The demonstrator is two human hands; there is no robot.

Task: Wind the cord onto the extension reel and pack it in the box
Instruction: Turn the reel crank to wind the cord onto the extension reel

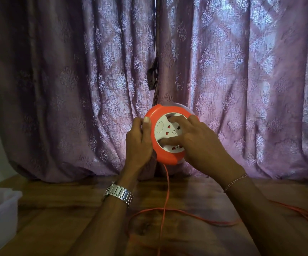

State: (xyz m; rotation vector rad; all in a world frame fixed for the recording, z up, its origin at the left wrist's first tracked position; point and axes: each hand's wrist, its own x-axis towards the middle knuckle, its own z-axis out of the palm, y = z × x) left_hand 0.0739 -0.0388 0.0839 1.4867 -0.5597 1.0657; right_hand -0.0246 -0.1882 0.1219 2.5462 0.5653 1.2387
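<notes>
A round orange extension reel (169, 156) with a white socket face is held up above the wooden table (79, 215), tilted toward me. My left hand (140, 143) grips its left rim, thumb on the front edge. My right hand (195, 139) lies over the socket face, its fingers pressing into the white centre. A thin orange cord (165, 196) hangs from the reel's underside down to the table, where it loops and trails off to the right.
A translucent white plastic box (0, 209) stands at the table's left edge. Purple patterned curtains (75, 89) hang right behind the reel. Loose cord (300, 213) runs across the table's right side.
</notes>
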